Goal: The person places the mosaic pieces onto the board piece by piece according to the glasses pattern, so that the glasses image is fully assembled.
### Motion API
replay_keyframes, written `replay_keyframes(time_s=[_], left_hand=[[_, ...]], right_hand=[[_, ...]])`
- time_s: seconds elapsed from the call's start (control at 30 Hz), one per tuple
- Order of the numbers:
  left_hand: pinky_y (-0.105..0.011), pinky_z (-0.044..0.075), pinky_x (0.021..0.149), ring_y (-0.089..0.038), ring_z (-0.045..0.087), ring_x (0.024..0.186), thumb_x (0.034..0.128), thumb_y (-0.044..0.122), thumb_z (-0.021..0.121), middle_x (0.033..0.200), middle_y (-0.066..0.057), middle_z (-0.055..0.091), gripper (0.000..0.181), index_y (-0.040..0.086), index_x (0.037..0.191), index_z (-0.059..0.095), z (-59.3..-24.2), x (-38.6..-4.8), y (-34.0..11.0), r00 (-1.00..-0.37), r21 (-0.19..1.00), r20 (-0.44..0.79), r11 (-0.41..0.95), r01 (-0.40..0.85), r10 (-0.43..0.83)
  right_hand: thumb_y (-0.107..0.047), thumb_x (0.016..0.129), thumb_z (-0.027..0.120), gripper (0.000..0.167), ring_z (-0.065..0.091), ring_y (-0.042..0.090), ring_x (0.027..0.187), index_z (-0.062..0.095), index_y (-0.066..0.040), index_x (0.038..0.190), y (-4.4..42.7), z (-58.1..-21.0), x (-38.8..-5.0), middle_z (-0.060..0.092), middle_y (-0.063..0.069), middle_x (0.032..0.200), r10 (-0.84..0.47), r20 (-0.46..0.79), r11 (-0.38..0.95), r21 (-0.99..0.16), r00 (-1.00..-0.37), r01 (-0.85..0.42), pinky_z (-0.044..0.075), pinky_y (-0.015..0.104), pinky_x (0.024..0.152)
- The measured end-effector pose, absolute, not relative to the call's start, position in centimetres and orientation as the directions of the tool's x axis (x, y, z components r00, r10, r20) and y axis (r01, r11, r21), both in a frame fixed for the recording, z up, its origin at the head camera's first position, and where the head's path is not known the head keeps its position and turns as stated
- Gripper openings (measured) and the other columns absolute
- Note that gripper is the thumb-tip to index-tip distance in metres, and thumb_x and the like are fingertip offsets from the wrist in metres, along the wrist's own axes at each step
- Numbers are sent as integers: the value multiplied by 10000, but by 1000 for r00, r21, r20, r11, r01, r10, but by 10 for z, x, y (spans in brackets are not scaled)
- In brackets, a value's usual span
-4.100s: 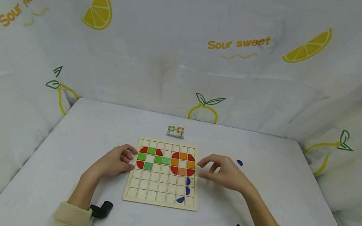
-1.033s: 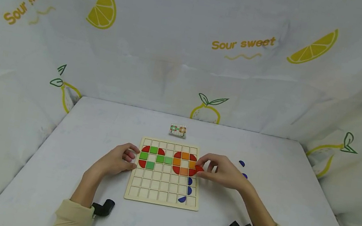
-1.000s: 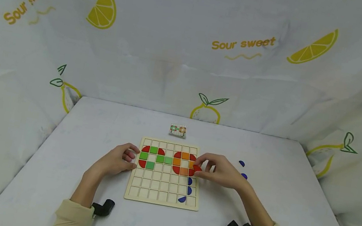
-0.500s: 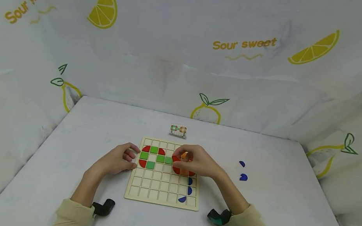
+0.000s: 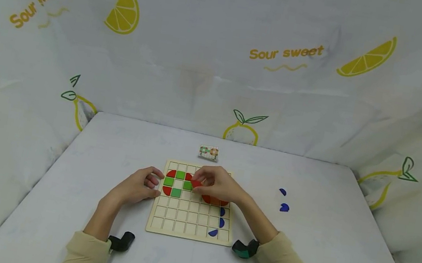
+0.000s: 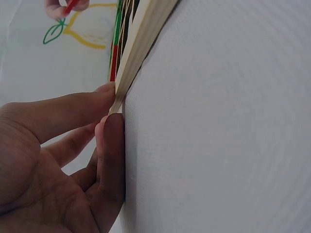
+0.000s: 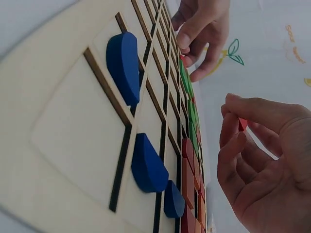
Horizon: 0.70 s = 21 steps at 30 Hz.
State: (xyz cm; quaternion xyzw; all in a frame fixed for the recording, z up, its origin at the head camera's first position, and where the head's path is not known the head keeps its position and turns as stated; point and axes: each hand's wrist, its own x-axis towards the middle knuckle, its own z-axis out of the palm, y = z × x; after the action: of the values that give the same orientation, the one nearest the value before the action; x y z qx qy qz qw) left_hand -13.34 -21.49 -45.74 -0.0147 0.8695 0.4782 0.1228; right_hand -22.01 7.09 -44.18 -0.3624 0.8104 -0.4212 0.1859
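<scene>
My left hand [image 5: 140,187] holds the left edge of a wooden grid board [image 5: 181,215], fingertips and thumb against its rim in the left wrist view. Pinched between thumb and fingertips of my right hand [image 5: 220,186] is a small red piece with a curved edge [image 5: 196,184]. That hand hovers over the board's upper middle, and the right wrist view shows the red piece [image 7: 242,124] raised off the surface. Red corner pieces and green squares [image 5: 168,181] form a ring at left. My right hand hides most of the red and orange ring beside it.
Several blue half-round pieces [image 5: 221,222] lie on the board's lower right. More blue pieces [image 5: 284,207] rest on the white table [image 5: 326,241] to the right. A small pattern card [image 5: 208,152] lies behind the board. A printed curtain [image 5: 185,86] hangs behind the table.
My right hand, with no piece visible in it at first, has come to pinch the red piece and carried it leftward over the board. The left hand has stayed at the board's edge.
</scene>
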Motion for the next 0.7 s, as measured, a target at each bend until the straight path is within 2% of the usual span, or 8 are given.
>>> replay_keyframes(time_s=[0.23, 0.47, 0.7], left_hand=[[-304, 478, 830, -205, 568, 977, 917, 12, 807, 1088, -102, 614, 452, 25, 1336, 640, -459, -134, -216, -971, 830, -216, 543, -125, 106], [-290, 476, 826, -205, 568, 977, 919, 17, 809, 1087, -97, 615, 453, 32, 1339, 641, -459, -136, -215, -970, 827, -222, 546, -131, 103], [-316, 483, 843, -205, 573, 981, 916, 18, 818, 1093, -106, 617, 458, 24, 1338, 640, -458, -134, -215, -970, 825, -219, 550, -127, 104]], right_hand=[[-113, 987, 783, 143, 709, 123, 889, 750, -74, 1121, 65, -444, -220, 768, 107, 1079, -726, -15, 391, -831, -687, -395, 588, 210, 854], [-59, 1029, 686, 223, 768, 150, 1015, 773, -17, 1230, 61, -443, -219, 777, 161, 1233, -753, -44, 391, -832, -657, -393, 612, 230, 924], [-100, 1008, 743, 102, 703, 72, 860, 788, -66, 1093, 55, -444, -218, 800, 96, 1068, -768, -21, 380, -819, -640, -430, 575, 201, 845]])
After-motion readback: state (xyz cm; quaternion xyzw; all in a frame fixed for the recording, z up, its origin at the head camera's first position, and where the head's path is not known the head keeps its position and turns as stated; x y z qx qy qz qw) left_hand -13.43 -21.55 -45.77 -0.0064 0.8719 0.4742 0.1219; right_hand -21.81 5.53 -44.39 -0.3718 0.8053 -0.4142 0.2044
